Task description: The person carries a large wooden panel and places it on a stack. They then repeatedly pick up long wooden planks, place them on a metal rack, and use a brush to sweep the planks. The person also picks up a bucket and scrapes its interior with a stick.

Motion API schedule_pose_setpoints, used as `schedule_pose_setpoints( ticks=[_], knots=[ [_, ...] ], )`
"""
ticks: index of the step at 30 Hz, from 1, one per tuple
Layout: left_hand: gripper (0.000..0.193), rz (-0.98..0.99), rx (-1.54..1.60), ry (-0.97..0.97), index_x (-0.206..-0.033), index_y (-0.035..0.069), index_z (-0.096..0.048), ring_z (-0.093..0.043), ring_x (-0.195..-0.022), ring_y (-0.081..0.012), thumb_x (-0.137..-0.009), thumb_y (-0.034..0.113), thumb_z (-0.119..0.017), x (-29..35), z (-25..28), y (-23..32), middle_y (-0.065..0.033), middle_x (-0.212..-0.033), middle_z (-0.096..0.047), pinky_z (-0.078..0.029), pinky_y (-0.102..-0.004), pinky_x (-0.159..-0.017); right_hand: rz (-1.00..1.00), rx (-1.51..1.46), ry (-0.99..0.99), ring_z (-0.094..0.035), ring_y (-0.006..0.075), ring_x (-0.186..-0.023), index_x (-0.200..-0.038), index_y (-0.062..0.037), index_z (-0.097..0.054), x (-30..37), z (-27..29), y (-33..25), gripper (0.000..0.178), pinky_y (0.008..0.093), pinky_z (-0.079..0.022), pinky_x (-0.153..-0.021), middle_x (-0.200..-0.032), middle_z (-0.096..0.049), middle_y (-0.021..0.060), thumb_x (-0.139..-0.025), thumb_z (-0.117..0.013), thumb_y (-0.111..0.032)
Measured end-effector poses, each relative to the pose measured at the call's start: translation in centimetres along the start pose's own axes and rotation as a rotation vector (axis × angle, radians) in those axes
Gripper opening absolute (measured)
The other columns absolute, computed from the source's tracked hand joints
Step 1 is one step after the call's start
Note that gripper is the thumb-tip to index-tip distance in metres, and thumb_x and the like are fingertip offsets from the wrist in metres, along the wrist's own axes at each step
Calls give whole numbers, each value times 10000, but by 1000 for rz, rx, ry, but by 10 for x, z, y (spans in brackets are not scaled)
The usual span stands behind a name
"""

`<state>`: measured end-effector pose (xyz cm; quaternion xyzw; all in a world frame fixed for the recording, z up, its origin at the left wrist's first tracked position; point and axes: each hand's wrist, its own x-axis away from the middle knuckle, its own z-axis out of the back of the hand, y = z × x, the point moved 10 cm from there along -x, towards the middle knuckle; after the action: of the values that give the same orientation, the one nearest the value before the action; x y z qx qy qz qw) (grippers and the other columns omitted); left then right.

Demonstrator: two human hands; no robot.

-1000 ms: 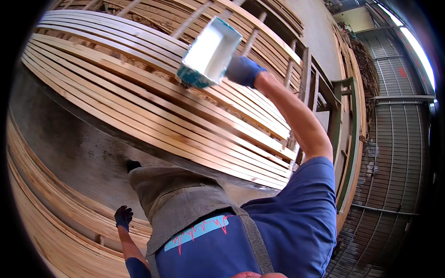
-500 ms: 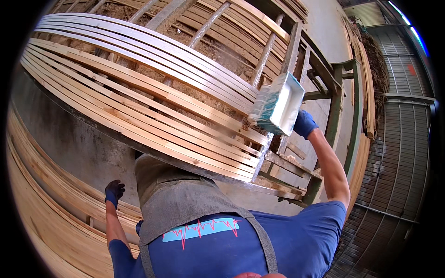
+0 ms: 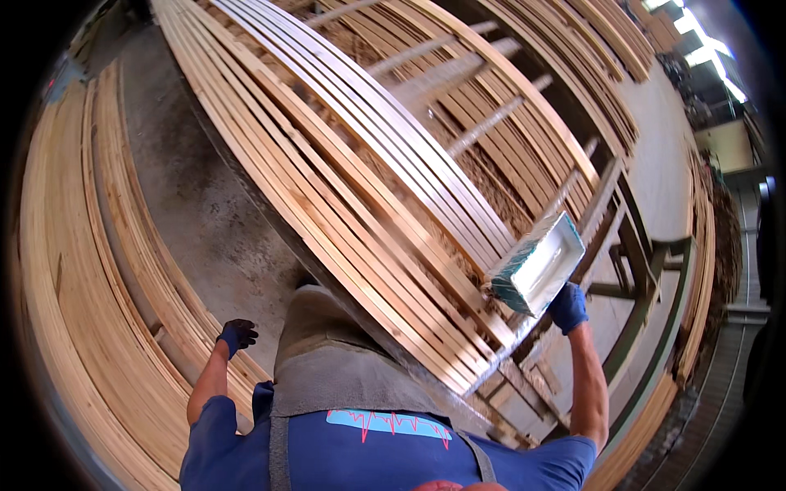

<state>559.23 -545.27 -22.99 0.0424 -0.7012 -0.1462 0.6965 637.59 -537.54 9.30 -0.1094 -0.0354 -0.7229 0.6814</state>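
My right hand [image 3: 568,308], in a blue glove, is closed on a box-shaped glue roller [image 3: 547,266]. The tool is white inside, with turquoise and white smears on its sides, and its handle is hidden by my fingers. It is held over the right ends of long wooden strips. The far band of strips [image 3: 401,114] has a shiny white coating on top. Nearer me, a band of bare strips [image 3: 303,196] fans out slightly, with gaps between some pieces. My left hand [image 3: 237,335], in a dark glove, hangs open beside my apron, holding nothing.
Metal crossbars [image 3: 483,127] run beyond the coated strips, with more timber stacked behind. A green metal frame [image 3: 655,319] stands at the right. Long boards [image 3: 74,270] lie to my left, across a strip of concrete floor [image 3: 192,188].
The view has swung left, so the strips run more steeply and more boards and floor show. My right hand keeps hold of the glue roller near the strip ends; the left stays empty.
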Motion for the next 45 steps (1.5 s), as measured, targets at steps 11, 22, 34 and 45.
schedule_pose_setpoints(
  ticks=[11, 22, 34, 45],
  knots=[
    [251, -146, 163, -19, -1114, 69, -570, -664, -787, -290, -919, 207, -492, -21, 15, 41, -154, -970, -671, -501, -356, -602, 140, -254, 17, -654, 270, -604, -934, -44, -666, -304, 30, -253, 299, 389, -521, -583, -684, -652, 155, -869, -574, -321],
    [241, -200, 331, 153, -1080, 109, -608, -668, -705, -248, -911, 265, -534, -23, 86, 31, -116, -908, -699, -498, -329, -592, 21, -723, 43, -593, 252, -482, -950, -79, -674, -457, 49, -384, 368, 392, -474, -502, -587, -614, 112, -836, -624, -426],
    [217, 49, 321, -169, -1012, 165, -622, -629, -642, -232, -852, 310, -600, -93, -16, -56, -92, -890, -687, -460, -332, -502, -30, -415, 85, -628, 168, -770, -929, 6, -641, 8, 65, -145, 155, 319, -520, -714, -827, -670, 106, -778, -646, -32],
    [287, 74, -173, -78, -1103, 156, -583, -624, -641, -195, -895, 347, -530, -75, -36, -34, -74, -877, -681, -462, -337, -546, -363, -548, -3, -672, 297, -784, -881, -31, -689, 220, -12, -64, 133, 356, -524, -706, -857, -694, 156, -770, -673, -102]
  ],
)
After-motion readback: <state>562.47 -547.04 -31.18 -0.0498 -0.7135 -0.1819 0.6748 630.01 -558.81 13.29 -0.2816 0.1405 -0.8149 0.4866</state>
